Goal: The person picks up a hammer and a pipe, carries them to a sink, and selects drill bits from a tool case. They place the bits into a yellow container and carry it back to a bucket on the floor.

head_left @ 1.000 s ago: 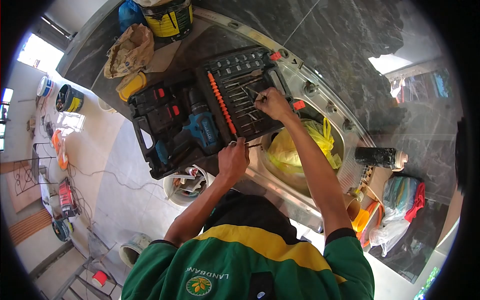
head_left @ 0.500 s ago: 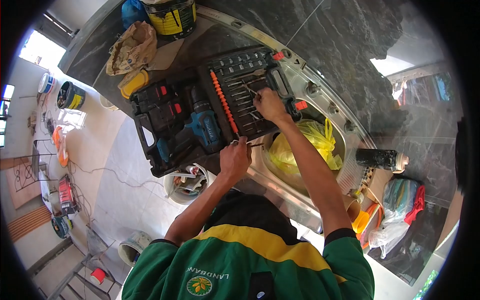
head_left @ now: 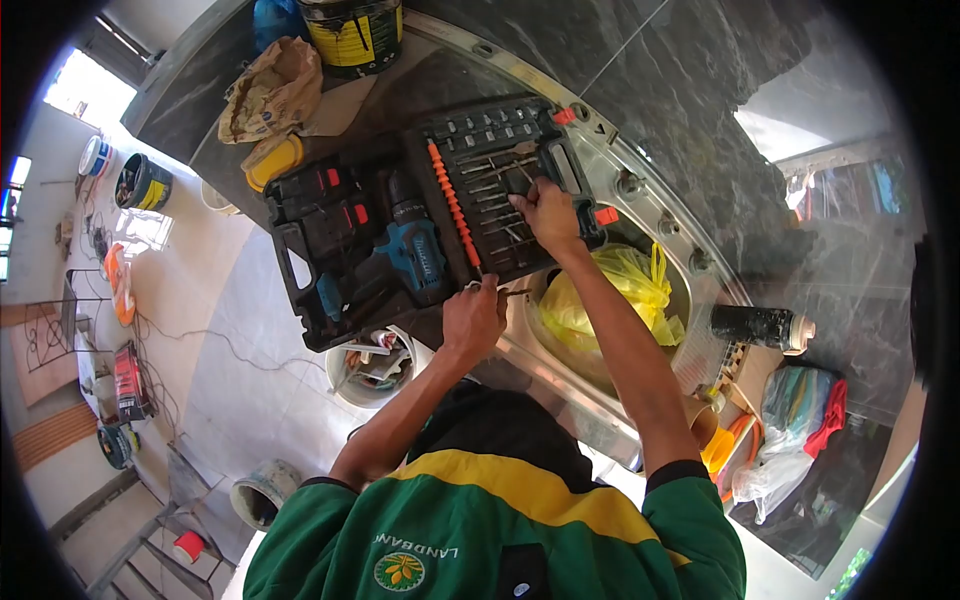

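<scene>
A black tool case (head_left: 300,335) lies spread open, one half over the sink's edge. In it are a blue cordless drill (head_left: 415,255), an orange flexible shaft (head_left: 452,205) and rows of drill bits (head_left: 490,195). My right hand (head_left: 550,215) is closed in a pinch over the bit rows, with a thin drill bit (head_left: 525,173) standing out from its fingertips. By the case's near edge, my left hand (head_left: 474,322) is closed, and a dark, thin bit (head_left: 517,292) pokes out of its right side. Its fingers partly hide that bit.
A steel sink (head_left: 535,350) holds a yellow plastic bag (head_left: 610,300). Right of it lies a black spray can (head_left: 755,325). Behind the case stand a paper bag (head_left: 272,90) and a black bucket (head_left: 352,40). A white bucket of tools (head_left: 372,385) sits below.
The bit in my right hand has swung from pointing up-left to more upright, and that hand has shifted slightly right. My left hand stays in place. The whole view has tilted a little.
</scene>
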Demonstrator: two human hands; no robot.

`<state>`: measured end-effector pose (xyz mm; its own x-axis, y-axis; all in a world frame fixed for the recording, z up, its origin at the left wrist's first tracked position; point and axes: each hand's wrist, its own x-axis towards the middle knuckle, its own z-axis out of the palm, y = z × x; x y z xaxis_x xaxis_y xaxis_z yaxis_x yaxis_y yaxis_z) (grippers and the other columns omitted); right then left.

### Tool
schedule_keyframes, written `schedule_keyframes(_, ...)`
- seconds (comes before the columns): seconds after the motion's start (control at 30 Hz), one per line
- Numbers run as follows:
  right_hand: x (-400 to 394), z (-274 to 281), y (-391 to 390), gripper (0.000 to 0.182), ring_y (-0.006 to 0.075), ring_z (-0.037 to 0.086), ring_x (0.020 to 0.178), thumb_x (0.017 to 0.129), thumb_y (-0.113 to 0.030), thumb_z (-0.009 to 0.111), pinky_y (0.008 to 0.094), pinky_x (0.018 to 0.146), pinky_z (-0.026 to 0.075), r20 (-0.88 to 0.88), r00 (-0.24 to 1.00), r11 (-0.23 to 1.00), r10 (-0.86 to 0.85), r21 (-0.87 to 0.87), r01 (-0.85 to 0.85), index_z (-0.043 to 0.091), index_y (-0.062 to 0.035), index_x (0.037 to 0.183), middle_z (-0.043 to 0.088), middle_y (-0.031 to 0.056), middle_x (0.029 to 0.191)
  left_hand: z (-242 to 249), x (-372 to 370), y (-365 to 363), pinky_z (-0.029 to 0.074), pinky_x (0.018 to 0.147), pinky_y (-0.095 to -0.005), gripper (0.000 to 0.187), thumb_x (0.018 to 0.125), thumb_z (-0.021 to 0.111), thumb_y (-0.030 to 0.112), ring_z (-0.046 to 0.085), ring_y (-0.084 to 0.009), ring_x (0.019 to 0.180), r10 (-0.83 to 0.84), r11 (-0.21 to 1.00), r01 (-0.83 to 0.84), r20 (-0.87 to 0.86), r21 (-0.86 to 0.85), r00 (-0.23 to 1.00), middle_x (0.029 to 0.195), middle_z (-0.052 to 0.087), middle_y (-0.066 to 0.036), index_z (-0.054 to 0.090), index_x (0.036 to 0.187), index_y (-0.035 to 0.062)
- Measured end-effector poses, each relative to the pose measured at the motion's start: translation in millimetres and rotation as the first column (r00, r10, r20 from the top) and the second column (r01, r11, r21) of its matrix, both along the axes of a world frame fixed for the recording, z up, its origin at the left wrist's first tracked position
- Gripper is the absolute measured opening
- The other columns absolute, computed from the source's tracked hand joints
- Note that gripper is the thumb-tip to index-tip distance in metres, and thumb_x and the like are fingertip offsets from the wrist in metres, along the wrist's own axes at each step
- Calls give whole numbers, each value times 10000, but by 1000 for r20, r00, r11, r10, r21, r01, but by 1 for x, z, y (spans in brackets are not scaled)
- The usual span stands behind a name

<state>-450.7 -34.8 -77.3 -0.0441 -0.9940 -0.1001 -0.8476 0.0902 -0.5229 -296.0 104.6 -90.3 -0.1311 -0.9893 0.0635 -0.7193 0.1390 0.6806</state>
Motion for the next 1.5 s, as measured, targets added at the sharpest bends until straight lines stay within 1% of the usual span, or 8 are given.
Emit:
schedule_keyframes(0.27,2,4,-7,306,445,617,851,853,-289,690,492,722,484,161,985,995,63,-83,-50,539,-25,887,641,240,852,4,0,-2,501,593,-471,299,811,662,195,638,-381,661,-5,999,6,-22,43,1000,730,646,-199,596,1032,5)
schedule_keyframes(0.37,-5,-8,-13,264,364,651,751,911,-266,621,433,650,509,314,949,934,22,-344,92,551,-11,915,630,197,785,4,-1,-1,499,561,-471,272,848,623,220,634,-365,613,-15,1000,15,-20,-7,1000,678,630,-188,582,1008,4)
schedule_keyframes(0.47,-16,13,-7,220,74,551,628,966,-233,562,236,525,485,721,679,990,-140,123,73,601,-27,1029,531,1,708,13,2,-2,498,567,-483,289,855,627,238,633,-374,619,-2,999,3,-20,33,1000,676,630,-188,558,1017,9)
schedule_keyframes(0.77,-10,35,9,217,110,646,657,925,-253,646,229,556,517,725,667,973,-170,230,-2,639,-50,1000,605,-2,772,20,14,22,442,597,-436,154,947,510,141,616,-385,683,67,993,7,-624,116,779,733,593,-216,503,1013,1)
schedule_keyframes(0.97,34,78,29,196,141,663,612,936,-234,624,221,488,523,733,677,956,-59,236,-172,622,-47,993,614,49,787,23,32,59,419,591,-303,203,961,521,192,521,-122,630,217,800,355,-786,483,579,690,561,-44,549,926,-6)
schedule_keyframes(1.13,80,78,42,131,166,663,695,913,-129,614,295,525,524,547,698,782,462,120,-612,618,-83,1036,619,42,852,0,37,76,390,546,-261,232,986,490,215,482,-87,610,203,796,349,-762,494,615,689,520,-12,555,906,8)
schedule_keyframes(1.2,96,64,45,152,250,643,809,883,-111,607,363,648,519,126,490,506,863,-206,-838,620,-76,1029,606,70,921,1,42,78,385,520,-255,230,982,496,209,481,-86,583,232,782,352,-765,514,601,694,531,-16,557,896,5)
schedule_keyframes(1.5,152,43,73,160,275,567,931,817,-100,549,466,827,394,-387,351,365,853,-41,-930,660,-133,929,563,53,940,13,49,78,412,479,-268,190,962,501,149,510,-114,530,172,836,305,-746,456,644,692,539,-32,562,887,-15)
